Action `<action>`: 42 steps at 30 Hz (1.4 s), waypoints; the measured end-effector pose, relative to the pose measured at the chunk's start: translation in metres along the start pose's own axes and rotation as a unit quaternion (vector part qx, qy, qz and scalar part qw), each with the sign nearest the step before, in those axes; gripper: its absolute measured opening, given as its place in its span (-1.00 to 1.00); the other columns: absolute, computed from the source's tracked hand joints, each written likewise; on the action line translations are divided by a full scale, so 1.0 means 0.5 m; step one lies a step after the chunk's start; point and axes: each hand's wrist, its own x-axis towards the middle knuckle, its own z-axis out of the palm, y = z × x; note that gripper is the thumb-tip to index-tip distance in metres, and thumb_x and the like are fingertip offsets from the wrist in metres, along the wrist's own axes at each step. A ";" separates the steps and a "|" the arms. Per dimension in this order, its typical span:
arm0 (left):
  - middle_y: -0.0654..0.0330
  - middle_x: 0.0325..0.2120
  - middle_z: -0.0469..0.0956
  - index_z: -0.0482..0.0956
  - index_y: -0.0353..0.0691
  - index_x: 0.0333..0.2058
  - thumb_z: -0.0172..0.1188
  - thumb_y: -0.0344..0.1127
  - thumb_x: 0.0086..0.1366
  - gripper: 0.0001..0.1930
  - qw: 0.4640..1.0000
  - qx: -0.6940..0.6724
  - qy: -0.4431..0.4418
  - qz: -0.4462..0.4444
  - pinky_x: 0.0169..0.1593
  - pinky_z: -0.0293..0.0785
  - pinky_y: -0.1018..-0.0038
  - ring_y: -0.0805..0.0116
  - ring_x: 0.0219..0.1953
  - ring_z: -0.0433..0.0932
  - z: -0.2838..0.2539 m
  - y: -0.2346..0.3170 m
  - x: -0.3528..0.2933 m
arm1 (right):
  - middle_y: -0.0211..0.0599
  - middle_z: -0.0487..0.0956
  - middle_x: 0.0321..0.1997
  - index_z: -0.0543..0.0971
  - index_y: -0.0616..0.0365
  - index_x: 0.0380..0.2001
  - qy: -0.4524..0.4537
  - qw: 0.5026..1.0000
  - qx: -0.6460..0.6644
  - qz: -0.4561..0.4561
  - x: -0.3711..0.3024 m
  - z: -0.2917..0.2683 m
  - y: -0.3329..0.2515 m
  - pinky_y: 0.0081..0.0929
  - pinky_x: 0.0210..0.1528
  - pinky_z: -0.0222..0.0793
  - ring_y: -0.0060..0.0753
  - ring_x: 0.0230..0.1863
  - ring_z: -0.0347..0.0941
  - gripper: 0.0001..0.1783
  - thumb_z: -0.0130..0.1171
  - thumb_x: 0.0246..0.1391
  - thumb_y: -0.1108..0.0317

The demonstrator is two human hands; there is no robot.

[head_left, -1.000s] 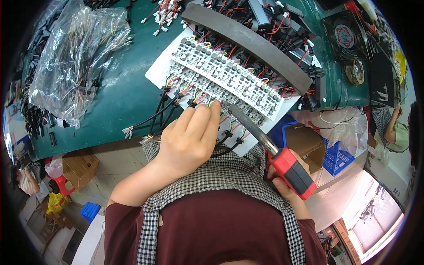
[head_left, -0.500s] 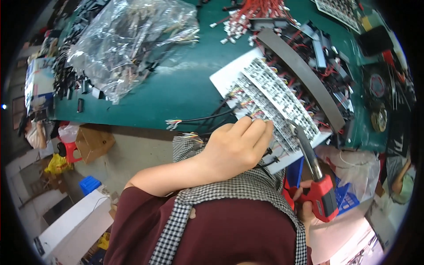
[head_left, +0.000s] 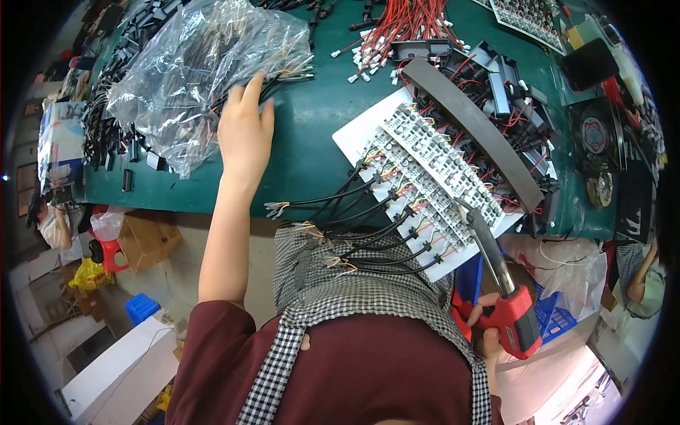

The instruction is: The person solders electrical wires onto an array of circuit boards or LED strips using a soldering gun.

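My left hand (head_left: 244, 138) is over the near right part of a clear plastic bag (head_left: 170, 92), fingers apart, by the stripped ends of black cables (head_left: 294, 74). Whether a fingertip touches a cable is hard to see. My right hand (head_left: 489, 336) is wrapped round the red and black handle of a soldering gun (head_left: 519, 322), partly hidden behind it. The gun's metal tip reaches the edge of a panel of small white circuit boards (head_left: 439, 170). That panel lies tilted on a white backing board (head_left: 350, 134). Several black cables (head_left: 386, 230) with coloured wires run from it toward my apron.
A dark curved bar (head_left: 474, 127) lies along the panel's far side. Beyond it are black housings with red wires (head_left: 503, 92) and a bundle of red wires (head_left: 404, 28). A solder reel (head_left: 601, 188) sits at right on the green table (head_left: 312, 142). Below stands a cardboard box (head_left: 149, 234).
My left hand has left the circuit board panel and moved far left to the plastic bag, uncovering the row of attached cables. The soldering gun stays nearly in place.
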 end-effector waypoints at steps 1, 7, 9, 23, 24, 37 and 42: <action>0.04 -0.28 0.48 0.43 -0.22 0.06 0.10 -0.42 0.22 -0.60 0.996 0.030 0.062 0.052 -0.22 0.48 0.18 0.06 -0.25 0.55 0.007 -0.004 0.009 | -0.25 0.48 -0.22 0.45 0.32 -0.10 -0.002 1.000 0.006 0.000 -0.001 -0.002 0.006 -0.62 -0.45 0.24 -0.53 -0.46 0.40 -0.18 0.29 -0.11 -0.27; 0.14 -0.34 0.47 0.52 -0.22 -0.21 0.12 -0.46 0.15 -0.80 0.995 0.096 -0.012 0.010 -0.39 0.49 0.25 0.13 -0.39 0.57 0.009 0.014 0.024 | -0.25 0.48 -0.18 0.43 0.34 -0.07 -0.005 1.000 -0.020 -0.017 -0.011 -0.005 0.006 -0.56 -0.44 0.24 -0.52 -0.48 0.40 -0.16 0.25 -0.09 -0.29; 0.12 -0.37 0.47 0.53 -0.22 -0.24 0.10 -0.47 0.17 -0.83 0.998 0.021 -0.047 0.040 -0.39 0.49 0.24 0.08 -0.44 0.57 -0.033 0.034 -0.004 | -0.17 0.46 -0.19 0.36 0.38 -0.06 0.018 0.999 -0.018 -0.044 -0.012 0.002 0.007 -0.55 -0.45 0.28 -0.49 -0.49 0.39 -0.16 0.23 -0.04 -0.26; 0.10 -0.49 0.50 0.48 -0.26 -0.40 0.26 -0.02 0.18 -0.63 0.977 -0.099 -0.115 -0.150 -0.40 0.38 0.25 0.08 -0.47 0.49 -0.066 0.031 -0.097 | -0.17 0.48 -0.12 0.38 0.33 0.01 0.012 0.998 0.013 -0.064 0.001 0.006 0.013 -0.51 -0.41 0.30 -0.45 -0.45 0.40 -0.17 0.24 -0.04 -0.24; 0.07 -0.48 0.53 0.50 -0.27 -0.40 0.24 0.04 0.18 -0.58 0.981 -0.065 -0.113 -0.144 -0.38 0.41 0.24 0.05 -0.44 0.53 -0.068 0.048 -0.089 | -0.17 0.48 -0.11 0.38 0.33 0.00 0.002 0.998 0.015 -0.059 0.001 0.002 0.016 -0.51 -0.41 0.30 -0.45 -0.45 0.40 -0.18 0.24 -0.04 -0.23; 0.14 -0.47 0.59 0.56 -0.39 -0.36 0.17 -0.43 0.25 -0.88 0.741 -0.613 -0.009 -0.274 -0.29 0.49 0.57 0.43 -0.43 0.57 -0.058 -0.009 -0.043 | -0.16 0.46 -0.07 0.38 0.34 0.01 0.030 0.994 0.037 -0.098 -0.008 0.013 0.006 -0.52 -0.37 0.29 -0.47 -0.43 0.40 -0.21 0.26 -0.02 -0.16; 0.17 -0.38 0.52 0.48 -0.40 -0.03 0.03 -0.55 0.30 -0.74 0.714 -0.696 0.045 -0.064 -0.30 0.39 0.67 0.48 -0.37 0.50 -0.208 0.037 0.023 | -0.18 0.40 -0.09 0.33 0.34 -0.02 0.095 0.984 0.055 -0.140 -0.003 0.034 -0.005 -0.55 -0.39 0.28 -0.49 -0.45 0.38 -0.28 0.24 0.02 -0.08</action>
